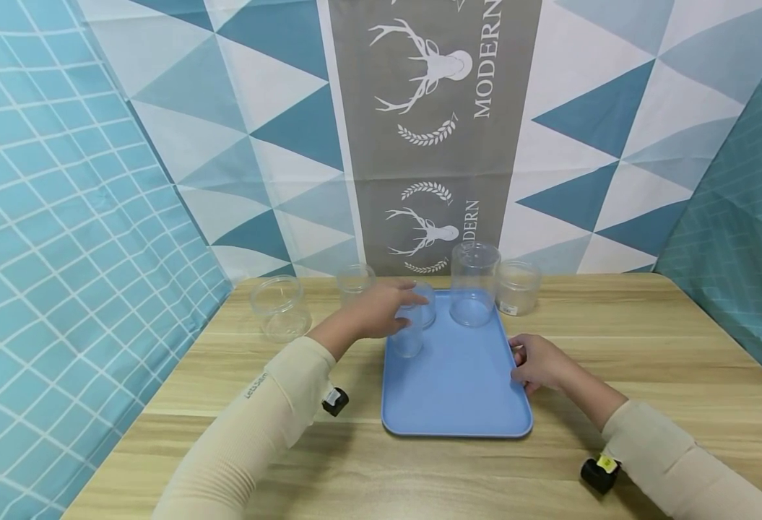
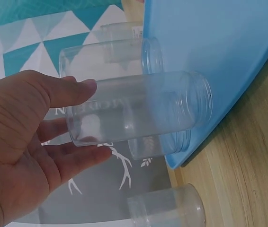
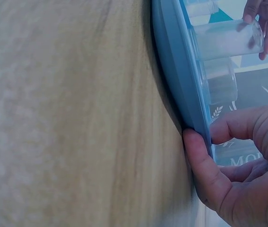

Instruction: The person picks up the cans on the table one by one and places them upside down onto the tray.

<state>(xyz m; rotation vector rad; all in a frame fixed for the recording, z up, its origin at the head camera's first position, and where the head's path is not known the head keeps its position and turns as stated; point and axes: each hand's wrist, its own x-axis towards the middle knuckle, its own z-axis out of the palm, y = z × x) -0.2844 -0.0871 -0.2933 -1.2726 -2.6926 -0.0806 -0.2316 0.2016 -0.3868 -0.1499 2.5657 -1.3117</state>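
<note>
My left hand (image 1: 381, 310) holds a clear plastic jar (image 2: 138, 109) by its upper end, thumb on one side and fingers on the other. The jar's ridged rim faces down at the left part of a blue tray (image 1: 461, 404). Behind it a shorter clear jar (image 1: 426, 303) stands on the tray, and a tall clear jar (image 1: 474, 282) stands at the tray's far right. On the tray's right edge, my right hand (image 1: 543, 363) pinches the rim between thumb and fingers; the right wrist view shows the thumb (image 3: 200, 153) against the tray's outer side.
Off the tray, a wide clear jar (image 1: 283, 310) and a narrower one (image 1: 356, 278) stand to the left on the wooden table (image 1: 276, 462). Another clear jar (image 1: 517, 289) with a small label is beyond the tray's right edge. A patterned cloth (image 1: 433, 159) hangs behind.
</note>
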